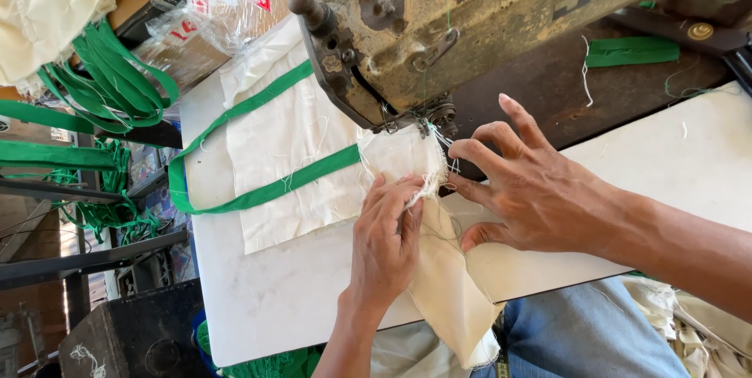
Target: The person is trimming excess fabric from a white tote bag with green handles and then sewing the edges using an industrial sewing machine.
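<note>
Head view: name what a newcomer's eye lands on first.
A worn sewing machine fills the top centre. Below it, the left hand and right hand press cream cloth flat by the needle. A green strap loops across the cloth on the white table, left.

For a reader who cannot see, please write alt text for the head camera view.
Two bare hands press cream fabric flat under the needle of an old sewing machine on a white table: the left hand pinches a frayed edge, the right hand is spread beside it. A green strap loops over the sewn cloth behind; more green straps hang at the left.
</note>
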